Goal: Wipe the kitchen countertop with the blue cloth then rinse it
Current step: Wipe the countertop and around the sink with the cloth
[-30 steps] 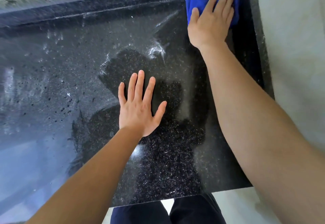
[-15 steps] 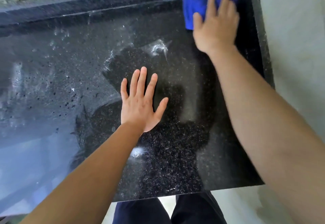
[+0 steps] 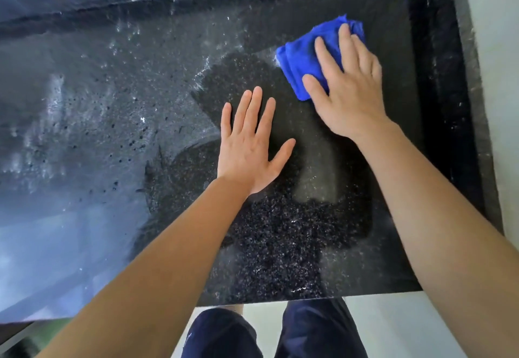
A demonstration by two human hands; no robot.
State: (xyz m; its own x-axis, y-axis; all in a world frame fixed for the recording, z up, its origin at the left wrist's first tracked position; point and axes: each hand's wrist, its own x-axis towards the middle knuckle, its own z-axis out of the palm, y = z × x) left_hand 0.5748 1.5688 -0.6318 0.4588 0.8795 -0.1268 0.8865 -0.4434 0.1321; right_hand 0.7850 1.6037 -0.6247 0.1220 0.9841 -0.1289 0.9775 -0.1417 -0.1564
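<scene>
A folded blue cloth (image 3: 302,60) lies on the black speckled granite countertop (image 3: 118,110), right of its middle. My right hand (image 3: 346,88) presses flat on the cloth with straight fingers and covers its near right part. My left hand (image 3: 250,144) rests flat on the bare countertop just left of and nearer than the cloth, fingers spread. The counter surface shines with wet streaks and small dark specks on its left half.
A raised black rim (image 3: 441,48) runs along the counter's back and right sides, against a pale wall (image 3: 500,63). The counter's front edge (image 3: 309,298) lies below my arms, with my dark trousers (image 3: 275,332) and a light floor beyond it.
My right hand has slid the cloth from the far right corner toward me and leftward. My left hand has stayed flat in about the same spot.
</scene>
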